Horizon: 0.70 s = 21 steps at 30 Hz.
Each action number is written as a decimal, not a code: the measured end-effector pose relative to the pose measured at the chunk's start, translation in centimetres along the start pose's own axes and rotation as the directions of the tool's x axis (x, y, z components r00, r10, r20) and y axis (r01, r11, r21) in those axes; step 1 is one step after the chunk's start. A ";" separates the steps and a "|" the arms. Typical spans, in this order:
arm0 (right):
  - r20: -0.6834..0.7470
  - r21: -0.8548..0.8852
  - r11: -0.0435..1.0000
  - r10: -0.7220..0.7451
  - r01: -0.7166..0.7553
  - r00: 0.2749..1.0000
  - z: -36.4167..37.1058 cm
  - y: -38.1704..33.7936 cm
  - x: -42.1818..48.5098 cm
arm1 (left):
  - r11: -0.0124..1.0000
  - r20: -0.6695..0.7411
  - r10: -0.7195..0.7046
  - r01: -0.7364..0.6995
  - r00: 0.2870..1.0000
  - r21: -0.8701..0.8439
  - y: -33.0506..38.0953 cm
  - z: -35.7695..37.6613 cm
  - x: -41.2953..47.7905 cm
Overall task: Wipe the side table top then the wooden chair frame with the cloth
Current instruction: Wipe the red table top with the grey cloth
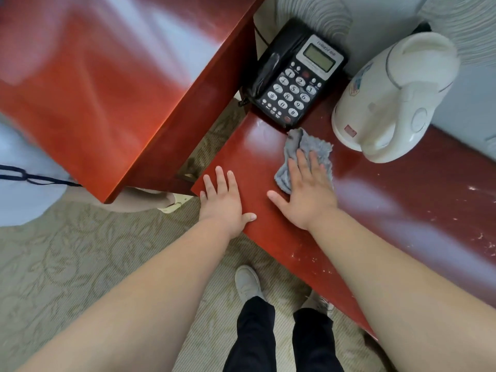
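Wiping was noted: grey cloth (308,146) pressed under flat-fingered right hand (306,191); left hand (224,200) flat, empty. Adjacent telephone (295,76) could be knocked by a forward stroke.

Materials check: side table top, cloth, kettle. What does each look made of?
The side table top looks like wood or veneer under glossy reddish lacquer: it mirrors pale light. The cloth seems soft grey terry or microfibre, given its fuzzy, ragged edge. The kettle looks like cream plastic, smooth with a dull sheen and moulded seams.

Telephone (295,76) keys 0–9; brand seemingly unreadable
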State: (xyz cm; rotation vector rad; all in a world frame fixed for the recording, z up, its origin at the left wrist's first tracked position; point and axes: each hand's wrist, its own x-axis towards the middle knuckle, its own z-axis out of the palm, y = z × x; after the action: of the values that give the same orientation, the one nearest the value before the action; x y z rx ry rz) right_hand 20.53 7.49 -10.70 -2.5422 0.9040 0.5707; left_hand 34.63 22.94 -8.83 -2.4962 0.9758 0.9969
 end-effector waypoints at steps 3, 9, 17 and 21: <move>0.070 -0.019 0.995 -0.092 0.094 0.993 2.8 -0.2 -6.0 | 1.000 -0.006 0.003 -0.003 1.000 0.023 0.1 -0.1 0.0; 0.147 -0.088 0.982 -0.156 0.170 0.977 4.0 0.8 -7.3 | 1.000 -0.006 0.007 -0.007 1.000 0.022 0.0 -0.1 0.1; 0.082 -0.068 0.983 -0.162 0.168 0.983 2.1 -0.7 -2.8 | 1.000 -0.015 0.010 -0.010 1.000 0.000 -0.3 0.3 0.0; 0.153 -0.114 0.909 -0.382 0.400 0.911 6.6 -0.4 -10.2 | 1.000 -0.005 0.015 -0.015 1.000 0.006 -0.2 0.1 0.0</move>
State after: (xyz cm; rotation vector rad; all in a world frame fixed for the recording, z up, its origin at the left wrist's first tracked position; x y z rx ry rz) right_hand 11.98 16.07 -11.15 -2.6735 0.2975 0.6785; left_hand 34.70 23.20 -8.90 -2.4911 0.9986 0.9909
